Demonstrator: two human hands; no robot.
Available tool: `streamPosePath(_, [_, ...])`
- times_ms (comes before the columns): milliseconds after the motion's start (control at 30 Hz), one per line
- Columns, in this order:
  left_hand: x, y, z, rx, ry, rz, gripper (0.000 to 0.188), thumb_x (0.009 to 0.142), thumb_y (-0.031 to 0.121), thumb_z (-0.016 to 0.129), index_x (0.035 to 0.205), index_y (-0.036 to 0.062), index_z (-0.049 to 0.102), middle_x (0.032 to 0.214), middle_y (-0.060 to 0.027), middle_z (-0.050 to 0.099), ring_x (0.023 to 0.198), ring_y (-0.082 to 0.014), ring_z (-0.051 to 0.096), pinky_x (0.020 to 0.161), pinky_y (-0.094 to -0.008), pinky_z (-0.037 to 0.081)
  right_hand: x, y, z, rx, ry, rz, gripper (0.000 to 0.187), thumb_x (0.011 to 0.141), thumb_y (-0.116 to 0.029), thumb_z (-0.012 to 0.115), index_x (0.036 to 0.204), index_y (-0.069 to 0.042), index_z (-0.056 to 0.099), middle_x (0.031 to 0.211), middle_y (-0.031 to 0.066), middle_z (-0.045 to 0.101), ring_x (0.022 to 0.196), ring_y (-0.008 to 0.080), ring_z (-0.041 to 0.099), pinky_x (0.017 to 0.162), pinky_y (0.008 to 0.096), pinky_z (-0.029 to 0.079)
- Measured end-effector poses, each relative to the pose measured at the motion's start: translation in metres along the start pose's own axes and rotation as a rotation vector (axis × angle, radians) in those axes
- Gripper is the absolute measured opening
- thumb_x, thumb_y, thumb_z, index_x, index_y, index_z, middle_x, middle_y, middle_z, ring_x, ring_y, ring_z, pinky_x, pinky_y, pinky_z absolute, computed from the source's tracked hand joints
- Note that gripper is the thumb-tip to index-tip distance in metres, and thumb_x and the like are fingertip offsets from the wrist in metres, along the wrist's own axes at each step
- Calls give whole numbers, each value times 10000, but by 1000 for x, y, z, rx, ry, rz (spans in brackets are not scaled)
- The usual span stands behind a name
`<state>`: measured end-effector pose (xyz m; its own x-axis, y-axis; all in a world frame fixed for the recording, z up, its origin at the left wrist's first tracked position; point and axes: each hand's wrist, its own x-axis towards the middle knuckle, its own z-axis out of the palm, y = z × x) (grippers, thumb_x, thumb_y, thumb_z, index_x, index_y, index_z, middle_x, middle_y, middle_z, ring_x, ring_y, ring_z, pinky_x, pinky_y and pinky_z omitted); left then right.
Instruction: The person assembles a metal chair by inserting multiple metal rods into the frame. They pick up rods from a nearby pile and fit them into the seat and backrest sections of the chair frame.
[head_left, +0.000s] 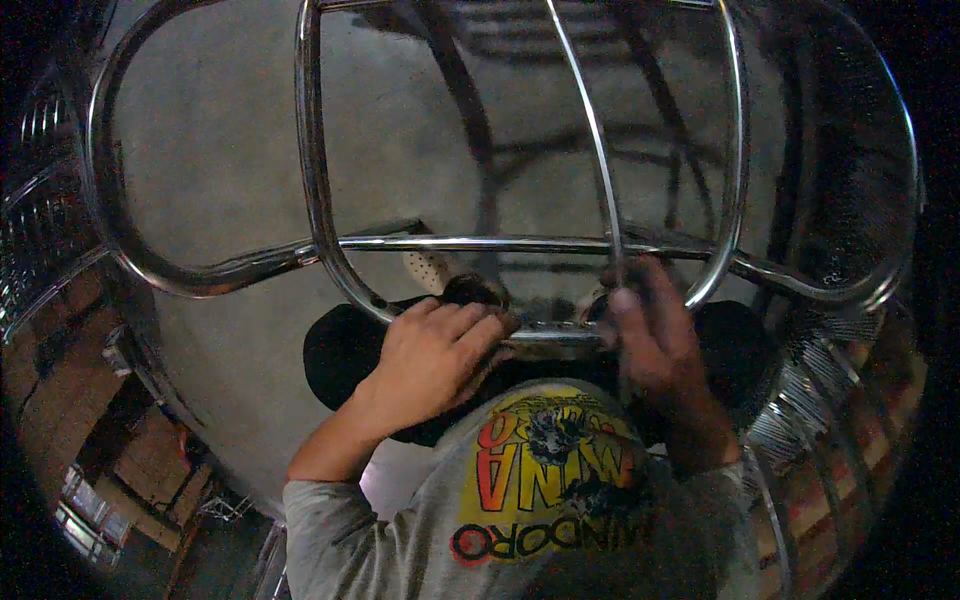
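Observation:
A shiny metal tube frame (430, 243) with rounded corners and side loops spans the space in front of my lap. My left hand (440, 350) is closed over its near tube, the fingers bent round the top of it. In my right hand (655, 325), closed and a little blurred, is a long thin pale strip (597, 130). From there the strip runs up and away over the far bar of the frame. Its lower end is hidden by the hand. The right hand is beside the near right bend of the frame.
Grey concrete floor (220, 150) lies under the frame, with shadows across it. My shoe (428, 268) shows beneath the crossbar. More metal tubing (45, 190) stands at the far left. At the lower right are bundled strips or rods (815, 400), dim and hard to make out.

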<state>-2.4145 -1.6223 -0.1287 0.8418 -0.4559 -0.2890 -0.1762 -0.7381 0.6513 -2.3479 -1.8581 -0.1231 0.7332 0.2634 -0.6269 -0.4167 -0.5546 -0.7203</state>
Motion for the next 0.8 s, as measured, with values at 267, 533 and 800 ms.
streamPosePath(267, [-1,-8,-3,11,134,22,239,812,278,689,946,94,617,788,-70,615,717,-264,635,628,-387,492,64,-15,75,-23,105,-107,319,1000,-266,492,1123,28,468,745,137,576,652,215,571,635,372,472])
streamPosePath(533, [-9,-11,9,36,229,60,227,832,290,675,927,95,607,782,-84,630,728,-276,640,637,-403,491,74,-26,83,-226,383,-321,340,980,-290,499,1065,39,494,771,231,610,722,399,610,674,478,460])
streamPosePath(800, [-16,-25,12,67,266,83,234,854,296,655,973,98,612,788,-91,642,743,-288,642,661,-410,488,88,-25,96,-357,353,-291,358,976,-299,478,1039,53,493,798,310,597,788,501,581,700,556,443])
